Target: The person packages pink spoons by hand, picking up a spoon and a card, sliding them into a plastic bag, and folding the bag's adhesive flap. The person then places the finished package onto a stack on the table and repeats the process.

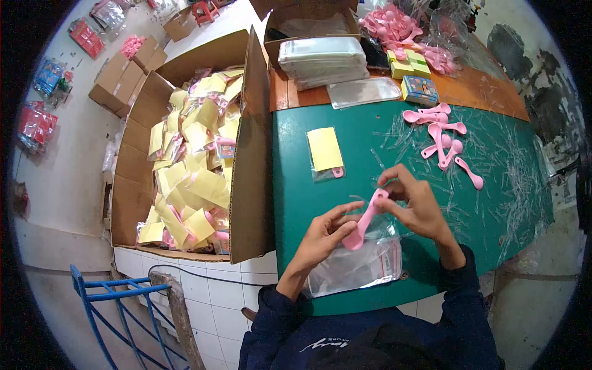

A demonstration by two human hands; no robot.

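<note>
A pink spoon [365, 223] is held between my two hands over the green table [296, 216], its bowl toward the lower left. My left hand [330, 234] has thumb and fingers closed at the bowl end. Fingers of my right hand [410, 200] pinch the handle end near its hole. Beneath them lies a clear plastic bag [354, 268] at the table's front edge. Farther back, a clear packet with a yellow card [325, 149] shows a bit of pink at its lower corner. Several loose pink spoons [436, 132] lie to the right.
A large cardboard box [251, 154] full of yellow-card packets stands left of the table. At the back are stacked clear bags [324, 58], small boxes [419, 90] and a heap of pink spoons [390, 24]. Thin clear strips [493, 160] cover the table's right side. A blue metal frame [117, 296] stands lower left.
</note>
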